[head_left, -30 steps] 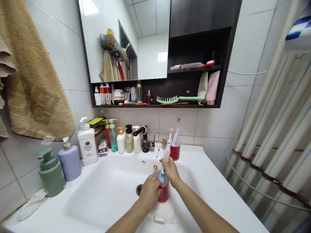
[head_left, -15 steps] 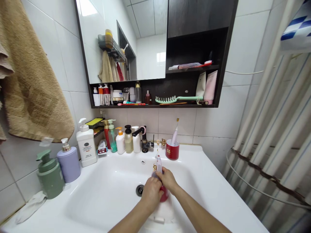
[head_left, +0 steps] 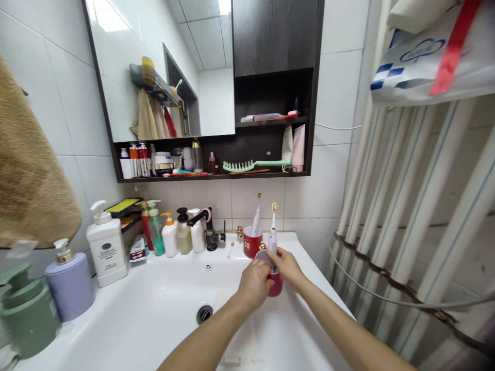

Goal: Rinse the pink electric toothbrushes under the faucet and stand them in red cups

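Observation:
Over the right side of the white sink, my left hand is closed around a red cup. My right hand grips an electric toothbrush with a pale pink-white handle, upright with its bristles at the top. The handle's lower end is down in the cup, partly hidden by my fingers. Just behind, on the back ledge, stands a second red cup with another electric toothbrush leaning in it.
A black faucet rises at the back, beside several pump bottles. A small brush head lies on the ledge. Above hangs a dark mirror cabinet; white pipes run along the right.
My view has turned to the right. Both hands have carried the cup and toothbrush away from the drain, toward the sink's right side. The brush head on the ledge has come into sight.

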Motion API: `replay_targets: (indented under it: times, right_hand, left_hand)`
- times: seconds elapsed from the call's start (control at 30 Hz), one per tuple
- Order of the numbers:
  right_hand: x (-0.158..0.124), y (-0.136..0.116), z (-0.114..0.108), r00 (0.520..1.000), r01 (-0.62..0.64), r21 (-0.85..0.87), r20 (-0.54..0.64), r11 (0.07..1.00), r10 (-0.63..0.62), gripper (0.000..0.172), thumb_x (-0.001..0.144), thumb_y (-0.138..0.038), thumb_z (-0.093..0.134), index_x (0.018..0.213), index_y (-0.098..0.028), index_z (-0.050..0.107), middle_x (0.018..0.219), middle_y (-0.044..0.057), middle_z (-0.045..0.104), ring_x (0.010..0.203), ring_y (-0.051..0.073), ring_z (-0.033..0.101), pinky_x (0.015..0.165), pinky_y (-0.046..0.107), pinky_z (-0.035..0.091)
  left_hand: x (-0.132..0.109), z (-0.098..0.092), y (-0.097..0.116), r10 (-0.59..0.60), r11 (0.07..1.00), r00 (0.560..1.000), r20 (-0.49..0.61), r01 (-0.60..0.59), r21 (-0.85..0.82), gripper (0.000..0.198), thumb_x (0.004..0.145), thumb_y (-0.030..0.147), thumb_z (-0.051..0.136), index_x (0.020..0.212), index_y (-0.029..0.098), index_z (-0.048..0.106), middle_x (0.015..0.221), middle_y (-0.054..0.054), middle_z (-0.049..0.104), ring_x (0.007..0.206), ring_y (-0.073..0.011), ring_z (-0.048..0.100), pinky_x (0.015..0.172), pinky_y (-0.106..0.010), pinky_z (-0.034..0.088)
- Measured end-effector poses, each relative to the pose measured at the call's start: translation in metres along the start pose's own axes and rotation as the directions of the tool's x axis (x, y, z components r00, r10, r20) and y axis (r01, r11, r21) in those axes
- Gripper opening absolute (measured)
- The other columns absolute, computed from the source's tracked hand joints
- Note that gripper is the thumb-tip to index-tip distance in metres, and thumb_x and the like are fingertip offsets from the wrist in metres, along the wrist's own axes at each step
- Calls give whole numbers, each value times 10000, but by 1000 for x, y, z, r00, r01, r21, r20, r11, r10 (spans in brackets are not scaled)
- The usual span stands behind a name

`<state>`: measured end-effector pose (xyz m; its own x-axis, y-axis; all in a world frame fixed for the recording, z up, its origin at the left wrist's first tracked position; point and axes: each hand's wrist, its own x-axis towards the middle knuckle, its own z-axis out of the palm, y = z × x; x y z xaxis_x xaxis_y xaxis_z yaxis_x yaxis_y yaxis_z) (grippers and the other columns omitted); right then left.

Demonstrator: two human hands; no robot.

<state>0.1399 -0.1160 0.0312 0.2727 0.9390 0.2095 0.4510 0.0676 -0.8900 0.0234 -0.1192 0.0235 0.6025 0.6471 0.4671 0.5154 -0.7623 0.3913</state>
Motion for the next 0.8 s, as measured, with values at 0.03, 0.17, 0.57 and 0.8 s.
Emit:
replay_targets:
  times: [0.03,0.17,0.57,0.8]
  right_hand:
    - [6,1,-9,1000,-13,-16,-13,1000,13,255,732,-322,406,860,-125,506,818,25,561,716,130,524,627,286,420]
    - [34,11,-35,995,-77,-72,-67,994,72,256,754,-277,393,964,-146,455,969,37,496,809,140,500,682,332,419]
    - [106,38,-45,987,-141,-86,-85,986,133,260,752,-268,398,979,-150,446,989,42,487,827,144,494,693,340,415]
    - [102,39,-50,971,-68,19,-228,997,71,259,756,-268,392,984,-155,442,993,45,484,823,138,494,692,339,416]
  left_hand:
    - [12,4,3,18,1000,1000,1,-18,-5,93,586,113,460,635,158,526,803,-28,536,778,-154,435,689,-267,364]
    - [53,22,8,55,998,998,6,-55,-16,97,583,95,460,617,149,533,762,-38,535,762,-159,447,675,-278,373]
    - [118,48,-19,52,999,998,37,-53,8,153,601,111,476,730,157,546,864,-49,522,848,-167,431,743,-275,347]
    - [103,13,-41,-197,949,963,-184,234,211,265,615,212,509,875,163,512,974,-62,481,939,-194,370,833,-316,251]
